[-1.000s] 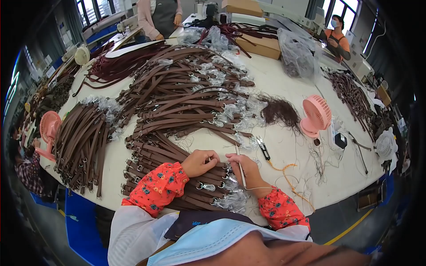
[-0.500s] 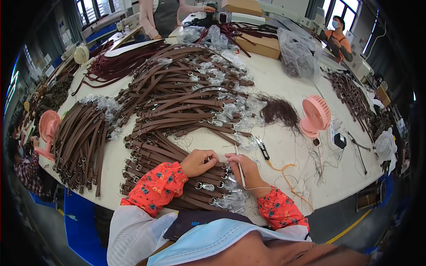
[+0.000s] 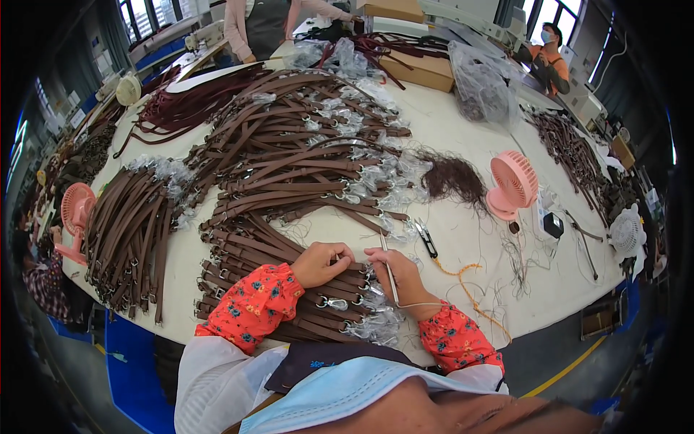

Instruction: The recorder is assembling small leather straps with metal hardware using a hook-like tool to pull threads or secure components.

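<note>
My left hand is closed above the near pile of brown straps, thumb and fingers pinched together; what they hold, if anything, is too small to make out. Just right of it, my right hand grips a slim pointed metal tool between thumb and fingers, its tip pointing away from me. A thin pale cord runs from near the tool's lower end to my right cuff. Metal buckles and clasps wrapped in clear plastic lie at the strap ends below my hands.
Thread snips with an orange cord lie right of my hands. Beyond are a dark thread tangle and a pink fan. More straps and another pink fan are at left. A person is at far right.
My hands keep nearly the same pose, the slim tool still in the right. The whole view has shifted slightly. At the back, another person's arm has moved a little to the right.
</note>
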Demonstrator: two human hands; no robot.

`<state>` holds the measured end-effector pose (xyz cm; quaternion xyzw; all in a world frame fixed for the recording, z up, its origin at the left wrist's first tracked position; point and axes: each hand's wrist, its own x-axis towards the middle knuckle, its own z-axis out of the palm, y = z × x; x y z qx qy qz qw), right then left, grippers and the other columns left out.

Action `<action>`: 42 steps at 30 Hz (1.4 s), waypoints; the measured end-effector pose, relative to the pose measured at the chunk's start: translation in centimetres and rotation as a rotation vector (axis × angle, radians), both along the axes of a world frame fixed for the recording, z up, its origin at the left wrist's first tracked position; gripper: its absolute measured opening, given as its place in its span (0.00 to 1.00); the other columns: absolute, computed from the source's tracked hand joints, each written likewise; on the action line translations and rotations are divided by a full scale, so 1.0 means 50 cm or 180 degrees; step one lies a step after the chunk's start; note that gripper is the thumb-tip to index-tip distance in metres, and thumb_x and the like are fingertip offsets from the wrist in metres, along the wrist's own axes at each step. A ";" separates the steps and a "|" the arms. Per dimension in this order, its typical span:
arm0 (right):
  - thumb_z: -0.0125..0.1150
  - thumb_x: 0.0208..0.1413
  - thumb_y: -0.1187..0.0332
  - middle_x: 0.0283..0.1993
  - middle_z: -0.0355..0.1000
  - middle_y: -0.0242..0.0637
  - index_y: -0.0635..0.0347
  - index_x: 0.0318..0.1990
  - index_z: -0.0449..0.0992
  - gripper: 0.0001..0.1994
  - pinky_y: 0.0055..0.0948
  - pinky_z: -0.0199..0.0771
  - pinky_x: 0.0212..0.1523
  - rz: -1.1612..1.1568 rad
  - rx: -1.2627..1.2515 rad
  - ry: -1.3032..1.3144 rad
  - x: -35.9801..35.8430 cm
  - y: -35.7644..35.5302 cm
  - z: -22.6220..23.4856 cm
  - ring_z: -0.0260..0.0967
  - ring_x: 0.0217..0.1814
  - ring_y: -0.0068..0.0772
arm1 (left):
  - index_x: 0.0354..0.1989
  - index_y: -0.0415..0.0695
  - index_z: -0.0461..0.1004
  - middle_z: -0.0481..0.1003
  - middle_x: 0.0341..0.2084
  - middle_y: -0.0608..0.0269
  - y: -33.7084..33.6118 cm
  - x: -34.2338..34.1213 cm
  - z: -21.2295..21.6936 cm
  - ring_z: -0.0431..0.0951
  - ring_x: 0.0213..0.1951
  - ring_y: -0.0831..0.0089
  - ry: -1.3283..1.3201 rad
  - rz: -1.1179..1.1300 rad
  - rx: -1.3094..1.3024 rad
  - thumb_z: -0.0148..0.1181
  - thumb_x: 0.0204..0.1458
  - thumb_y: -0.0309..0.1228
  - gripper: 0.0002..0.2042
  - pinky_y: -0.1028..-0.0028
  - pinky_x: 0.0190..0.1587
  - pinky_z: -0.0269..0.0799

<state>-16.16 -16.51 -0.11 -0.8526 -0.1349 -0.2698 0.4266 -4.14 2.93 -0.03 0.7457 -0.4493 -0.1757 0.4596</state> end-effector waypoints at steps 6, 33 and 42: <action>0.58 0.54 0.79 0.44 0.77 0.43 0.60 0.42 0.71 0.08 0.33 0.75 0.42 -0.0014 -0.0013 0.0023 0.000 -0.001 0.000 0.75 0.43 0.44 | 0.37 0.38 0.76 0.75 0.22 0.66 -0.002 0.000 0.005 0.70 0.25 0.82 -0.0065 0.0014 0.0045 0.55 0.56 0.28 0.07 0.79 0.28 0.66; 0.51 0.61 0.78 0.48 0.76 0.44 0.61 0.43 0.72 0.05 0.30 0.73 0.48 0.0000 -0.0107 0.0386 -0.002 0.001 0.001 0.75 0.47 0.37 | 0.38 0.41 0.77 0.78 0.29 0.59 -0.005 -0.006 0.004 0.76 0.28 0.70 -0.0062 0.0131 0.0032 0.56 0.54 0.31 0.08 0.73 0.33 0.70; 0.53 0.61 0.73 0.44 0.77 0.40 0.59 0.43 0.73 0.05 0.33 0.74 0.44 0.0000 -0.0172 0.0472 0.000 0.000 -0.002 0.75 0.43 0.42 | 0.54 0.45 0.67 0.65 0.58 0.53 0.073 -0.040 0.099 0.61 0.62 0.54 -0.1292 -0.0495 0.0307 0.66 0.47 0.41 0.27 0.56 0.63 0.54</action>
